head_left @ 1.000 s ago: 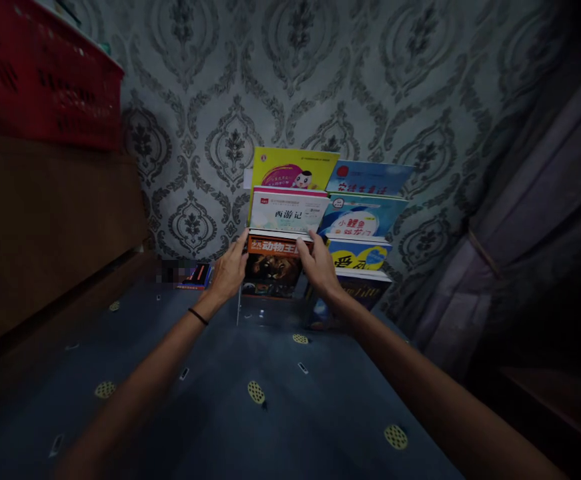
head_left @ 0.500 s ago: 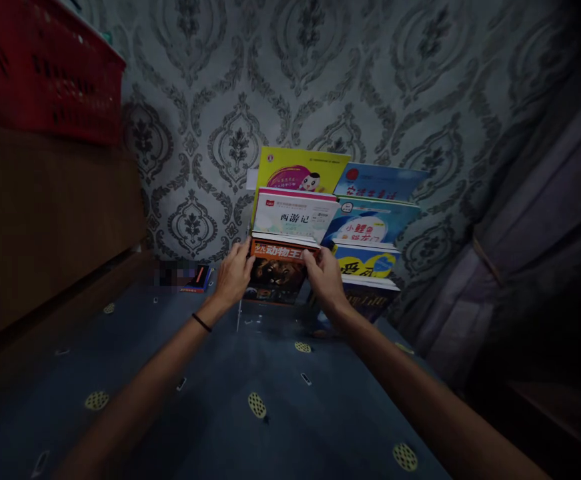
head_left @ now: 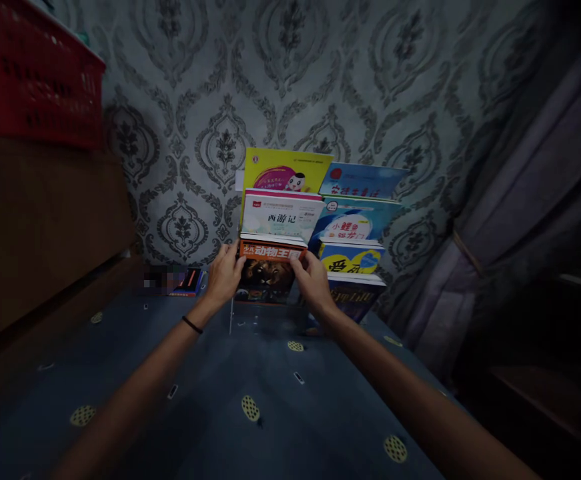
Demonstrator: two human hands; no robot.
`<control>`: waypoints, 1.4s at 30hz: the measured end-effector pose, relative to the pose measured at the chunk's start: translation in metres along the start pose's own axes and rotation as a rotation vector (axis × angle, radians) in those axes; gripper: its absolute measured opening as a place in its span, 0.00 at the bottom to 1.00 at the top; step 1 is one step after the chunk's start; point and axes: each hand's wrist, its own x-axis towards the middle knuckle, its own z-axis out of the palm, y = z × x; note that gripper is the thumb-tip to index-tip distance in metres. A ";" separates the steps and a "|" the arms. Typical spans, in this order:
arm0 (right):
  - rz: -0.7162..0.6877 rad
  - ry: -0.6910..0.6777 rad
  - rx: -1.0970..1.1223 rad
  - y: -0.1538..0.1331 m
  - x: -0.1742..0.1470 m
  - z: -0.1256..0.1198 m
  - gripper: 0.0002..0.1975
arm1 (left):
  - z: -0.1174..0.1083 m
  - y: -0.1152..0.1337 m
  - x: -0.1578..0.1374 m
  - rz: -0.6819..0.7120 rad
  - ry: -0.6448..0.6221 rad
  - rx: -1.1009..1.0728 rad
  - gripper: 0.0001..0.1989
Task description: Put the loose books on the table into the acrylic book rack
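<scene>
A book with a lion on its dark cover and an orange title band (head_left: 269,275) stands at the front of the left column of a tiered book stand. My left hand (head_left: 223,275) grips its left edge, the fingers bent behind it. On the opposite side, my right hand (head_left: 314,281) pinches the top right corner, thumb on the cover. Behind it rise a white book with a pink top edge (head_left: 283,217) and a yellow book (head_left: 290,167). To the right, a dark blue book (head_left: 353,297) stands in front of a yellow-and-blue book (head_left: 353,259) and two blue ones.
Everything stands on a dark blue cloth with pineapple prints (head_left: 205,413). A small dark book or box (head_left: 185,283) lies left of the stand. A red basket (head_left: 45,80) rests on a brown cabinet (head_left: 45,233). Patterned wallpaper is behind; a tied curtain (head_left: 465,267) hangs right.
The whole scene has shifted slightly left in view as the camera turned. Both hands keep their hold on the lion-cover book, which stays in about the same place on the stand.
</scene>
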 end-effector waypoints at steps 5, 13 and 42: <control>-0.002 0.038 -0.031 0.005 0.002 0.001 0.16 | -0.002 0.003 0.002 -0.015 -0.017 0.038 0.19; -0.027 0.065 -0.075 0.011 0.001 0.004 0.11 | -0.005 0.007 0.002 -0.025 -0.032 0.069 0.18; 0.302 0.126 0.084 0.008 0.029 0.004 0.26 | 0.008 0.001 -0.006 0.013 -0.053 0.169 0.19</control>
